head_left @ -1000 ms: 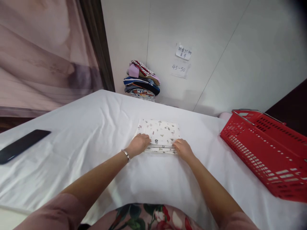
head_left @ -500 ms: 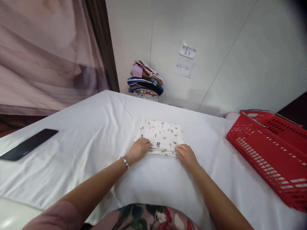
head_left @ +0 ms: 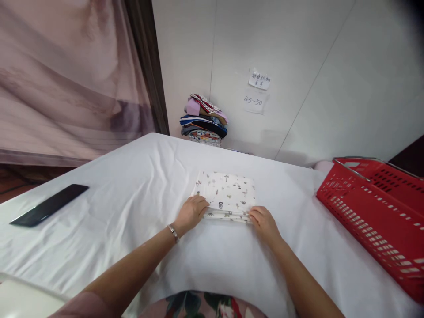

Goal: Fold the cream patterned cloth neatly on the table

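A white cloth (head_left: pixel 232 187) printed with small plants and figures lies folded into a flat rectangle, its stacked layers showing along the near edge. At its near left corner, my left hand (head_left: pixel 191 214) has its fingers closed over the layers. My right hand (head_left: pixel 265 224) pinches the near right corner. Fingertips of both hands are partly hidden by the cloth and the hands themselves. Under everything is a table with a white, wrinkled cover (head_left: pixel 218 256).
A red plastic basket (head_left: pixel 374 221) with a metal handle stands on the right. To the left lies a dark flat panel (head_left: pixel 51 206). Behind the table's far edge rises a pile of folded fabrics (head_left: pixel 204 119), by a wall with paper notes (head_left: pixel 254 103). A pink curtain (head_left: pixel 66 79) hangs at left.
The whole view has shifted slightly, so things sit a little lower and to the right. My right hand has moved slightly outward along the cloth's near right corner. Both hands stay on the cloth.
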Tool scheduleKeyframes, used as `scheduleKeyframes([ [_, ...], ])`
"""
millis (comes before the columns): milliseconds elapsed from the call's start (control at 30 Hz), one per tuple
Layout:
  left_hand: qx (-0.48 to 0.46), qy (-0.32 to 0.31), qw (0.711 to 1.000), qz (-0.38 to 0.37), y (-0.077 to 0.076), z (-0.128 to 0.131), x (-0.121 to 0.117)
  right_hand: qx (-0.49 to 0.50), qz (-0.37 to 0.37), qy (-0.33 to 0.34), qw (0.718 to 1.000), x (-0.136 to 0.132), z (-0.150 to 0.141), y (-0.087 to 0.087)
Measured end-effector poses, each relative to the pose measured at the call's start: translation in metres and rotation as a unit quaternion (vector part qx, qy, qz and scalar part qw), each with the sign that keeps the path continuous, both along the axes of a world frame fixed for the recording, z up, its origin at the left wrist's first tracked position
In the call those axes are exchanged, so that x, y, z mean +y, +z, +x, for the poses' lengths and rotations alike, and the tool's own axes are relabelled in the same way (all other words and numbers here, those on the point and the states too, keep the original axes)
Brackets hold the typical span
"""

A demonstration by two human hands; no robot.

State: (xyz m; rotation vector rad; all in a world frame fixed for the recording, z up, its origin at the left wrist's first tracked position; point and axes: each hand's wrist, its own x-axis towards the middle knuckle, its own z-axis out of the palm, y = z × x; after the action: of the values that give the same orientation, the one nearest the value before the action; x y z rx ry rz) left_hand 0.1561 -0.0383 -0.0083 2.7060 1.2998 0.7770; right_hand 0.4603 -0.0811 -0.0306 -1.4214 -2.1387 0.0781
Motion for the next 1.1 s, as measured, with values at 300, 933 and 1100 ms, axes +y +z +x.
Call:
scheduleKeyframes([
  [300, -0.019, 0.047, 0.999, 0.013, 0.0, -0.019, -0.012, 0.135, -0.024, -0.085, 0.987, -0.014, 0.022, -0.004],
  [933, -0.041, 0.106, 0.993, 0.009, 0.0, -0.016, -0.011, 0.152, -0.089, -0.107, 0.979, -0.02, 0.022, -0.005],
  [1100, -0.047, 0.081, 0.995, -0.015, 0.002, -0.016, -0.012, 0.143, -0.085, -0.106, 0.98, -0.014, 0.024, -0.013],
])
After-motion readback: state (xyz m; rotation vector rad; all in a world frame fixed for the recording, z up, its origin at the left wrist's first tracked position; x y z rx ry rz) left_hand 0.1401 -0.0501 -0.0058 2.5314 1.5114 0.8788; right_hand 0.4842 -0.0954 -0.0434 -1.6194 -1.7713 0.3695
